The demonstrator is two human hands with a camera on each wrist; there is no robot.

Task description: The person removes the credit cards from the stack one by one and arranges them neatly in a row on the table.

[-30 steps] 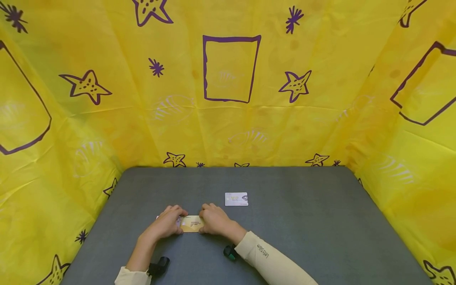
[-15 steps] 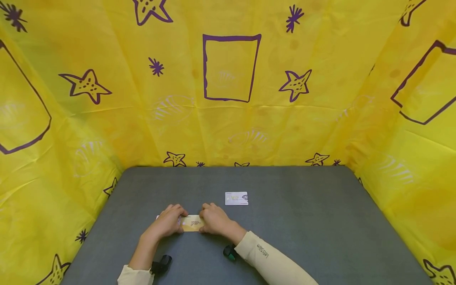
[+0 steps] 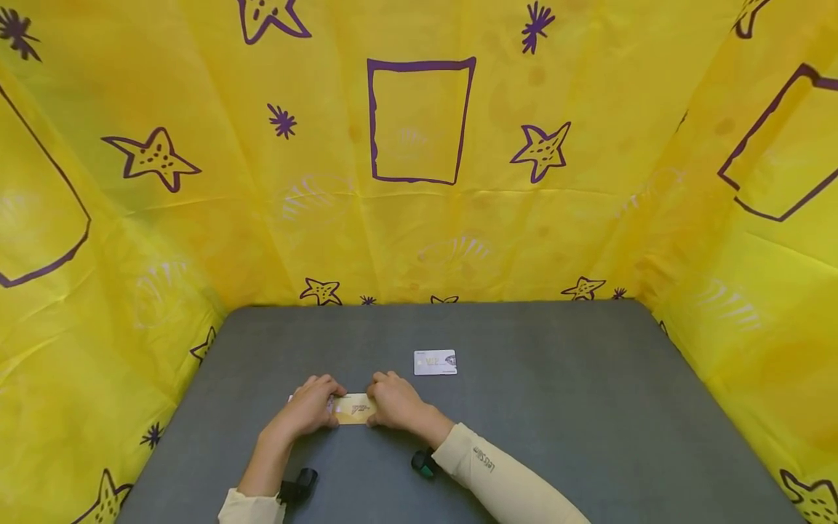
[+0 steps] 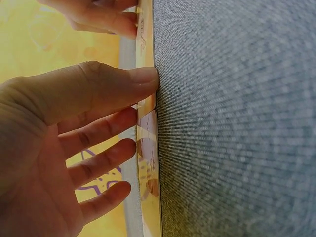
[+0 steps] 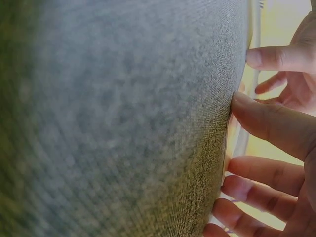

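Note:
A gold card (image 3: 356, 410) with dark lettering lies on the grey table between the two hands. My left hand (image 3: 308, 409) pinches its left end, thumb at the near edge and fingers at the far one. Directly left of it, end to end, lies a pinkish patterned card (image 4: 149, 148), mostly hidden under the left hand in the head view. The left wrist view shows the seam between the cards just beside the thumb. With thumb and fingers on opposite long edges, my right hand (image 3: 396, 402) pinches the gold card's right end.
A white VIP card (image 3: 435, 362) lies farther back, beyond the right hand. The grey table (image 3: 556, 407) ends at a yellow cloth backdrop (image 3: 419, 233) printed with starfish, which rises behind it and at both sides. Dark wrist cameras sit under both wrists.
Both hands keep their hold and the cards stay in place. The head view has shifted very slightly.

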